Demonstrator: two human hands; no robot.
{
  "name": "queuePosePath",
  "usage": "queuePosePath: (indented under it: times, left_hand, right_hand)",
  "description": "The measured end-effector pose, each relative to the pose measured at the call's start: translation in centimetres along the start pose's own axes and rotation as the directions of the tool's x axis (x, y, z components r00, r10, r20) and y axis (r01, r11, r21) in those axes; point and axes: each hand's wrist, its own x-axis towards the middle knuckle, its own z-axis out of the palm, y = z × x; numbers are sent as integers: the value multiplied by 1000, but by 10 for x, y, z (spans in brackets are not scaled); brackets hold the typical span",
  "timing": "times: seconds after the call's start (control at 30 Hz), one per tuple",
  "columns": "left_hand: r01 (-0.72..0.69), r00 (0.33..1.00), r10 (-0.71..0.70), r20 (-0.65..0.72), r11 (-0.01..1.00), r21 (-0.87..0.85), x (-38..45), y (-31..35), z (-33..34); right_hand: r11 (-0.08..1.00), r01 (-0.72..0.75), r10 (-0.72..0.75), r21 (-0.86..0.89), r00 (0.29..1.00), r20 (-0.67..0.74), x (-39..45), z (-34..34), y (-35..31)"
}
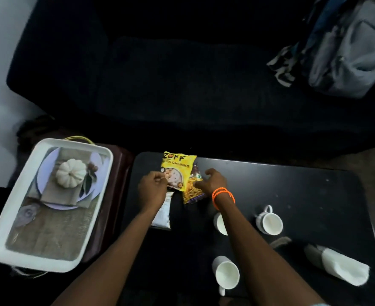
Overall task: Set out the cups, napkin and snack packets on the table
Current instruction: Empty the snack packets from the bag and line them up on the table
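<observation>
Snack packets being arranged at the far left of the black table (292, 195), cups and napkin already laid out.

Largest first: the folded white napkin (345, 267), soft and limp, lies at the table's right near edge. Three white cups (269, 223), probably ceramic and so breakable, stand near the table's middle; the handle is the safe hold. The yellow packet (177, 170) is light, crinkly and likely slippery, best pinched at a sealed edge; the left hand (152, 188) pinches its left side. The right hand (210, 182), fingers curled, grips the orange packet (192, 191) just beside it. A pale packet (163, 214) lies under the left wrist.
</observation>
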Motion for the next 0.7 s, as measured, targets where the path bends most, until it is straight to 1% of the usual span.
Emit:
queuePosePath:
  times: [0.07,0.13,0.23,0.3,0.37,0.47,0.6,0.7]
  left_hand:
    - [-77,995,76,65,997,21,7,-4,4]
    - [-147,976,142,163,989,21,7,-7,11]
    - [-234,941,217,259,972,34,-4,-12,23]
    - [-240,936,220,276,970,43,-12,-16,29]
    - [-234,938,213,274,971,44,-17,-15,36]
    - [-266,931,243,271,963,49,-21,-3,47]
    - [-325,907,295,301,944,54,-27,26,75]
    - [-404,860,348,373,911,81,-30,53,110]
  right_hand:
    - [997,-46,49,-61,998,50,12,9,-1]
    - [992,-77,83,-103,994,65,18,15,-1]
    - [992,-123,123,-12,991,50,21,17,3]
    - [986,-159,156,47,985,71,21,9,6]
    - [983,-174,170,64,983,74,23,-4,13]
    - [979,-185,183,84,983,33,26,-35,27]
    - [963,-201,214,182,975,-60,25,-82,56]
    - [942,-200,250,269,954,-166,22,-114,81]
